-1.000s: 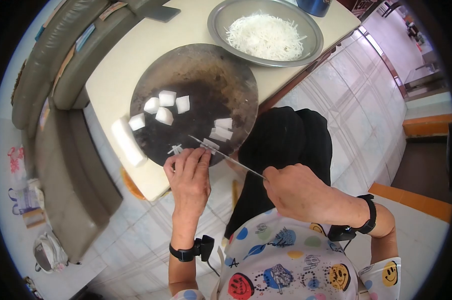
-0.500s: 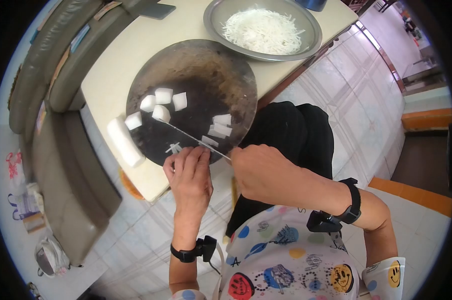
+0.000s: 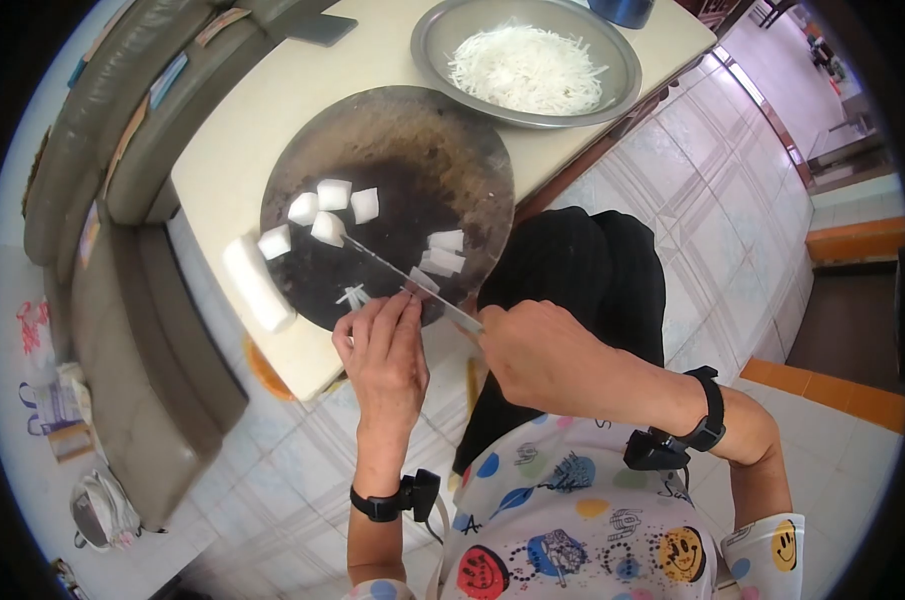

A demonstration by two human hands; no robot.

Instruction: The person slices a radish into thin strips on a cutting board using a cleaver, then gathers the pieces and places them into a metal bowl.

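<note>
My right hand (image 3: 537,350) is closed round the handle of a knife (image 3: 456,313), its thin blade seen almost edge-on over the round dark chopping board (image 3: 422,150). Beside the blade, my left hand (image 3: 387,350) presses bent fingertips down at the board's near edge; the white vegetable under them is mostly hidden. Thin white strips (image 3: 352,296) lie by those fingertips. Flat white slices (image 3: 442,262) rest right of the blade. Several white chunks, probably radish (image 3: 327,228), sit on the left half, one at the knife's tip. A long peeled white piece (image 3: 257,285) lies against the board's left edge.
A metal basin (image 3: 427,80) holding white shreds (image 3: 527,70) stands at the back of the cream table (image 3: 222,150). A dark flat object (image 3: 322,30) and a blue container (image 3: 622,10) are near the far edge. A grey sofa (image 3: 137,350) stands left.
The knife and my right hand have shifted slightly right and down. My left hand stays at the board's near edge, and the pieces keep their places. The whole view has moved slightly.
</note>
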